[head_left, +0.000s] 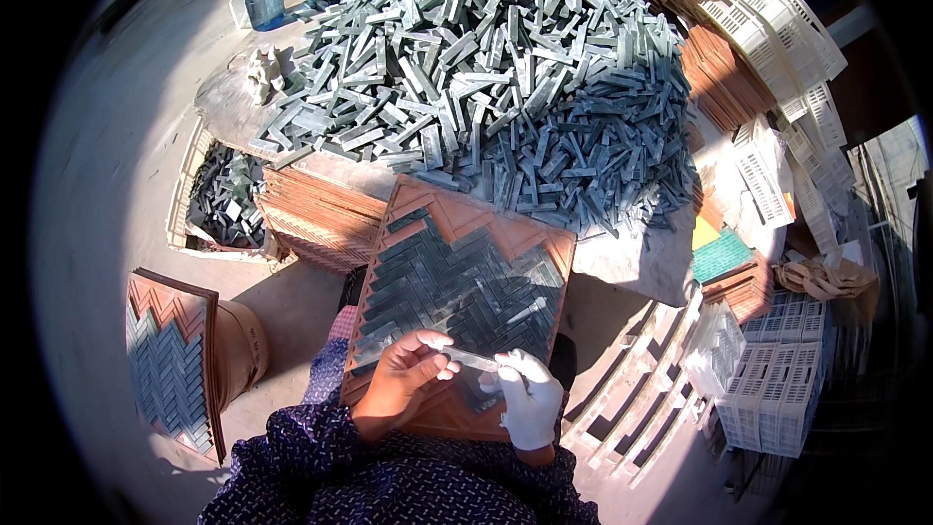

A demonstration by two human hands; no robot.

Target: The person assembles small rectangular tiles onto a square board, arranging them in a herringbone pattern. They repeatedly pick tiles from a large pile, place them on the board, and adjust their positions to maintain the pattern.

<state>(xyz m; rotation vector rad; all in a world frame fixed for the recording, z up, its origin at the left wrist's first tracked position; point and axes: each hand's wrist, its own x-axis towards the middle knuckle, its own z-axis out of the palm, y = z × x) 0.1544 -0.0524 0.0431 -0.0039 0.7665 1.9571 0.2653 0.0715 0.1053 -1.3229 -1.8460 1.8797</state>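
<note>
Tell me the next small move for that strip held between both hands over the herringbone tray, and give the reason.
Probably lower the pale strip into an unfilled groove at the near end of the orange tray. The left hand and the gloved right hand pinch it by its ends just above the tray. Grey pieces already fill the middle rows, while the near edge looks bare.
</note>
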